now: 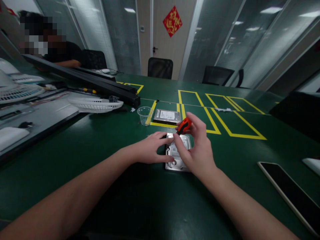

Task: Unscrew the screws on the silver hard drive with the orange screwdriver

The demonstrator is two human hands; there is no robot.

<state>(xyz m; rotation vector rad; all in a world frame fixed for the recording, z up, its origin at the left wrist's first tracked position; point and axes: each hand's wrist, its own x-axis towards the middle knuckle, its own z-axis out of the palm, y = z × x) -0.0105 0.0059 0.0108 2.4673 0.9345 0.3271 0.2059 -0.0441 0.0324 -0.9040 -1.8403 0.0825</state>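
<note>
A silver hard drive [186, 142] lies flat on the green table [105, 146] in front of me. My left hand [150, 148] rests on its left edge, fingers spread, steadying it. My right hand [196, 146] is over the drive's right side and grips a screwdriver with an orange and black handle [184, 125]; its tip points down onto the drive's left part. A second hard drive [167, 116] lies farther back inside yellow tape lines. A clear plastic cup [145, 115] stands just left of that drive.
Yellow taped rectangles [220, 116] mark the table's far side. White fan grilles [96, 104] and a long black bar [82, 80] lie at the left, where another person sits. A dark tablet [290, 191] lies at the right. Black chairs [160, 67] stand behind.
</note>
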